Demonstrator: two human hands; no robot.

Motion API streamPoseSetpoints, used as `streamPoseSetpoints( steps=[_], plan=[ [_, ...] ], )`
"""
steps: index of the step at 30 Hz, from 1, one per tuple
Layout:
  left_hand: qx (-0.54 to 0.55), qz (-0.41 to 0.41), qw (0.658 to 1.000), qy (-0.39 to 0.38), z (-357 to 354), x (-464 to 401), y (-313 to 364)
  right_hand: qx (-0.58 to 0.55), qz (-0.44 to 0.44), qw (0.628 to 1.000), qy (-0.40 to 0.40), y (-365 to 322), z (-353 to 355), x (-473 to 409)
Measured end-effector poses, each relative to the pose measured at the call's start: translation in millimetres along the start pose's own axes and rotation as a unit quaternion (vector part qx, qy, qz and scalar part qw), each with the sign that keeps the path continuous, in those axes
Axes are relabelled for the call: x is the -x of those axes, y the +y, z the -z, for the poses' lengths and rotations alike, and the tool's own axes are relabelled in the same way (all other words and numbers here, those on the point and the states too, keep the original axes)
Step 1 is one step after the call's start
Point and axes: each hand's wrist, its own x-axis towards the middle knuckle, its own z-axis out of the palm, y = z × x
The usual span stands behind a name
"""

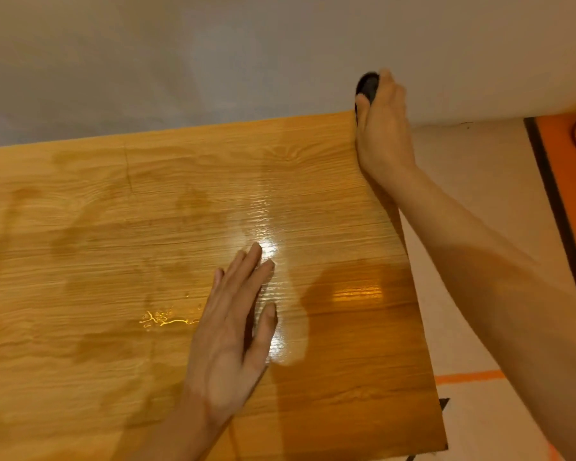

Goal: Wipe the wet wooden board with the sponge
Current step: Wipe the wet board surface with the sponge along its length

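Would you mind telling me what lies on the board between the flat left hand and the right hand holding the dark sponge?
Head view: only bare, glossy wet wooden board between left hand and right hand with sponge.

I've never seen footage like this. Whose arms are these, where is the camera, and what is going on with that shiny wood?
There is no machine here: a person wears a wide-angle camera on the head, looking forward and down, so you see their own two bare arms. The single picture is from that camera. The big surface is a wooden board standing against a pale wall. It is wet: glossy patches, darker damp stains and small beads of water. The left hand lies flat and open on the board. The right hand is at the board's far right corner, closed around a small dark object, presumably the sponge.
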Motion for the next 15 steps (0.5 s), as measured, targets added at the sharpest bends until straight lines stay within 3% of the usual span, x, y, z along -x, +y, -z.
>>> streamPoseSetpoints(
  steps=[4, 6, 9, 12, 15],
  plan=[
    [-0.019, 0.024, 0.999, 0.035, 40, -18, -28, 0.134, 0.180, 0.974, -0.028, -1, 0, -11],
    [-0.061, 0.035, 0.996, 0.056, 67, -34, -60, 0.160, 0.213, 0.963, -0.038, 1, 5, -9],
    [-0.105, 0.065, 0.989, 0.085, 107, -55, -108, 0.200, 0.164, 0.965, -0.048, -7, 9, -15],
    [-0.137, 0.072, 0.984, 0.090, 127, -67, -135, 0.228, 0.099, 0.963, -0.108, -27, 5, -25],
    [-0.155, 0.064, 0.981, 0.094, 125, -68, -140, 0.223, 0.105, 0.962, -0.120, -64, -23, -18]
  ],
)
